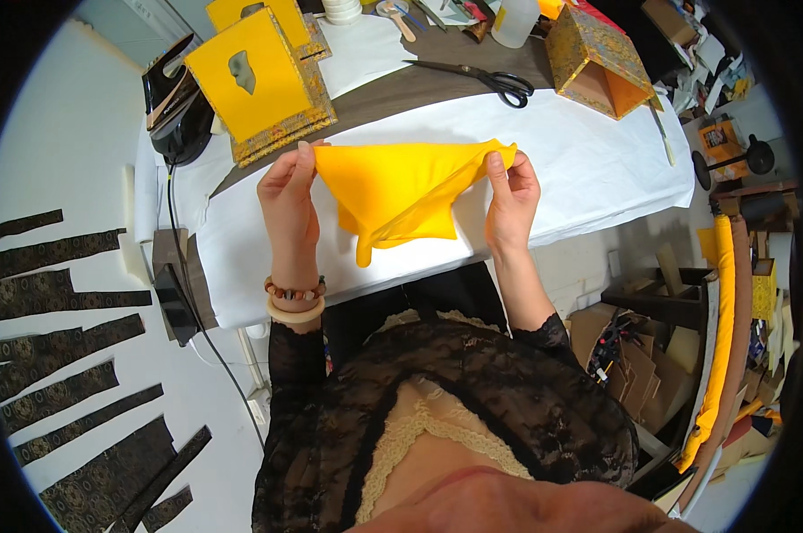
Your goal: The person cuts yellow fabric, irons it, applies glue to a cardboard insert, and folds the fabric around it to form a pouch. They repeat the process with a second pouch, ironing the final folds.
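A piece of yellow cloth hangs between my two hands above the white-covered table. Its upper edge is drawn fairly straight, and a fold slants down from the right corner to a drooping lower tip. My left hand pinches the upper left corner between thumb and fingers. At the upper right corner, my right hand grips the cloth with the thumb on top. Just beyond my left hand stand yellow boxes with patterned gold sides and a grey patch on the front.
Black scissors lie at the table's far side. An open patterned box rests far right, near a brush. A black iron stands at left, its cable running down. Dark patterned cloth strips lie at left; scraps fill a bin.
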A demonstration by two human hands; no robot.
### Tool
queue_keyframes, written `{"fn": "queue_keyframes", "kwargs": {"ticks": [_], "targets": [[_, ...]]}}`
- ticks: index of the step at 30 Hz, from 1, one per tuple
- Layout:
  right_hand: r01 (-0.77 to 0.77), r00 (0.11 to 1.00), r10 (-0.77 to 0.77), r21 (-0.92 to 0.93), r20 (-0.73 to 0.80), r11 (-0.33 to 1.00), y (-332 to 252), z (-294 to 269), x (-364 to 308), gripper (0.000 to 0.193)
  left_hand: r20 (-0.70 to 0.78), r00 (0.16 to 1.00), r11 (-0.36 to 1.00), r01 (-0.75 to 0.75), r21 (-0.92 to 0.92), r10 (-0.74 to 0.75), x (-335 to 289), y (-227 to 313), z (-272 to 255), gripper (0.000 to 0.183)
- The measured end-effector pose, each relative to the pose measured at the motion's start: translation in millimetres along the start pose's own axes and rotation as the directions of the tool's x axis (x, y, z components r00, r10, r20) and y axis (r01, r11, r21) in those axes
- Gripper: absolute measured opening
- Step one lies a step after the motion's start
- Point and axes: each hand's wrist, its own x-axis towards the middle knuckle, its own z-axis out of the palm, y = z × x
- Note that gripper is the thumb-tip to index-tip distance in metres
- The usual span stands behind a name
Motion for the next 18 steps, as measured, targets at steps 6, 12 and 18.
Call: {"fn": "queue_keyframes", "kwargs": {"ticks": [6, 12, 18], "targets": [[0.142, 0.990, -0.140, -0.092, 0.022, 0.986, 9.9, -9.3, 5.8, 0.014, -0.145, 0.940, 0.948, -0.291, 0.127, 0.308, -10.0, -11.3, 10.9, 0.015], [0.156, 0.981, -0.148, -0.062, 0.124, 0.986, 8.2, -9.5, 10.8, 0.025, -0.184, 0.888, 0.904, -0.398, 0.157, 0.422, -10.6, -25.2, 11.3, 0.015], [-0.157, 0.858, 0.168, -0.063, 0.486, 0.986, 9.2, -21.3, 32.5, 0.055, -0.179, 0.884, 0.901, -0.409, 0.146, 0.431, -12.5, -24.7, 13.5, 0.017]]}}
